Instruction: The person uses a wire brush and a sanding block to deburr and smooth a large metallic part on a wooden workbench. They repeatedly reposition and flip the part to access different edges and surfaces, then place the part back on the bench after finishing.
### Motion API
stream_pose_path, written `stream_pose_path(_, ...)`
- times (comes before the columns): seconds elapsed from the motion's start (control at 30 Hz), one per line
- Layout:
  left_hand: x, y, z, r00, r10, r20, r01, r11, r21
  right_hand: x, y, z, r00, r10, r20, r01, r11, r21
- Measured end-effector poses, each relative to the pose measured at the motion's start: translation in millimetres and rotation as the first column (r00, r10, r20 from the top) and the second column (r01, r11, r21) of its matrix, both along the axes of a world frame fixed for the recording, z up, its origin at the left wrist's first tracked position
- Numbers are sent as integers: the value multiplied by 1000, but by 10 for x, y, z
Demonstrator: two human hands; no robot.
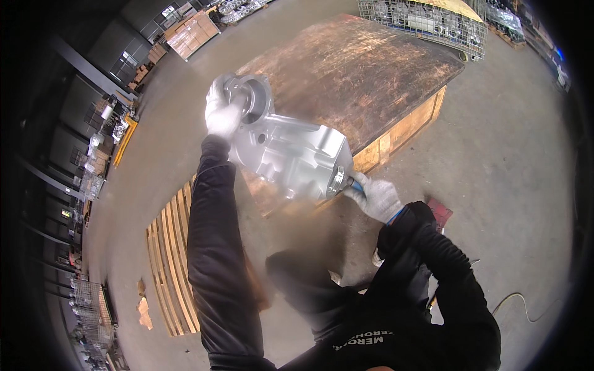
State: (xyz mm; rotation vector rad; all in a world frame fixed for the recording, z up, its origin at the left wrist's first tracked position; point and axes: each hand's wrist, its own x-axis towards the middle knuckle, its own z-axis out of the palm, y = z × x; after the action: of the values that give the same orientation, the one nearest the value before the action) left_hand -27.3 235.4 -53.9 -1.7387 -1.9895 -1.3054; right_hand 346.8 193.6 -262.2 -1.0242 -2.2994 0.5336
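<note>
A large silver metal casting with a round ring at its far left end is tilted over the near left corner of the wooden table. My left hand, in a white glove, is closed around the rim of that ring, its fingers partly inside the opening. At the casting's lower right end, my gloved right hand grips a slim tool with a blue handle. The tool's tip meets the casting's end or lies just beside it; its kind cannot be made out.
The dark-topped wooden table stands ahead. A wooden slatted pallet lies on the floor at the left. Beyond the table is a wire cage of metal parts. Stacked cartons stand far left, and a hose lies at right.
</note>
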Motion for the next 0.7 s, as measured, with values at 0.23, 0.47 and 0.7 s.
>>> stream_pose_path(0.23,90,1,17,998,55,11,-55,998,24,35,525,135,996,21,87,-61,864,500)
stream_pose_path(0.47,50,69,-77,993,67,-96,-54,990,134,-170,-61,-260,997,-75,20,76,996,-55)
stream_pose_path(0.7,50,80,-59,993,59,-99,-45,990,132,-198,-273,418,975,164,152,-147,982,-117)
